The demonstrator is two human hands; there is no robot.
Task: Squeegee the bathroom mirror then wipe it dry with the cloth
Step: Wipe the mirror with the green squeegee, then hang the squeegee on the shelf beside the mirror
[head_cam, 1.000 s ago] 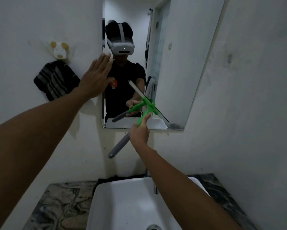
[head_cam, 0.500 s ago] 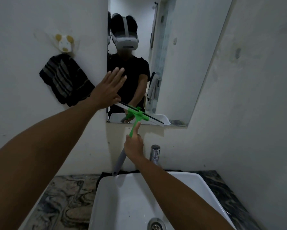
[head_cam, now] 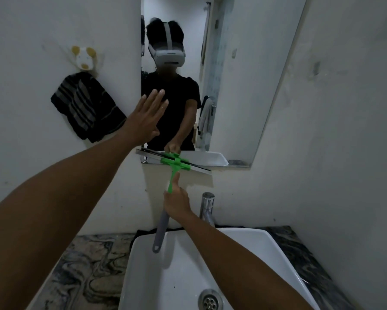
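The right hand (head_cam: 177, 203) is gripping the squeegee (head_cam: 175, 163), fingers wrapped round its handle, blade at the mirror (head_cam: 233, 86) bottom edge. Left hand (head_cam: 146, 118), fingers spread, is bracing. Keeping the blade flat should clear the last strip.

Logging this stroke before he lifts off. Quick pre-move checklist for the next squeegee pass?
1. Right hand gripping the squeegee handle: ok.
2. Blade at the mirror bottom edge, stroke finished: ok.
3. Blade level: not ok, tilted down to the right.
4. Left hand clear of the glass: not ok, fingers spread over the mirror's left edge.
5. Striped cloth ready on the wall hook: ok.
6. Glass streak-free: cannot tell.
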